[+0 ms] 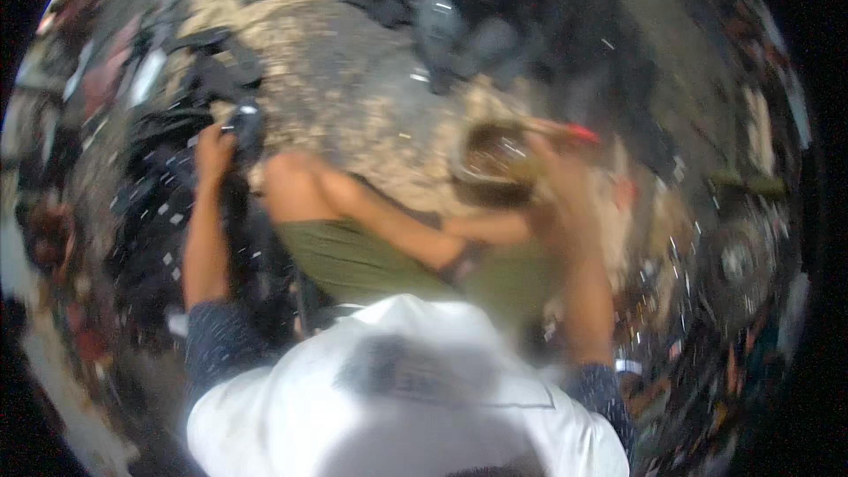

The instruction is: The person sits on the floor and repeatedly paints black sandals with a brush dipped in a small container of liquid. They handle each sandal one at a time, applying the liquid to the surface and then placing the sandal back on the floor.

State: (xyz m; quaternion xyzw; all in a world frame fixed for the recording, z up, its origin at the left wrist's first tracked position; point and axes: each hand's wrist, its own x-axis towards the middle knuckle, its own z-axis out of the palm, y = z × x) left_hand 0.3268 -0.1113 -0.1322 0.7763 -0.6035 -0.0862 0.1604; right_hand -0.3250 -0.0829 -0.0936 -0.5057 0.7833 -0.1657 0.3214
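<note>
Round container (479, 185), 1, with a pale rim and brown contents: stood right of centre in the frame, in front of the person's bent legs (389, 212). Right hand (549, 159): blurred, at the container's right edge, beside a slim red-ended piece (579, 132); whether the fingers were closed on that piece could not be told. Left hand (214, 152): at left of the frame, well apart from the right, fingers bent against a dark object (248, 126); a firm grip could not be confirmed. Clothing: green legwear (340, 256), 1 white upper garment (389, 371) at bottom centre, 2 dark speckled sleeves (221, 340). Ground (375, 62): grey, strewn with tan scraps (296, 93) at upper left and centre. Dark heap (530, 26): upper centre to upper right, blurred. Black material (155, 203): left side, around the left forearm. Small reddish item (624, 194): right of the right hand, kind unclear.
</note>
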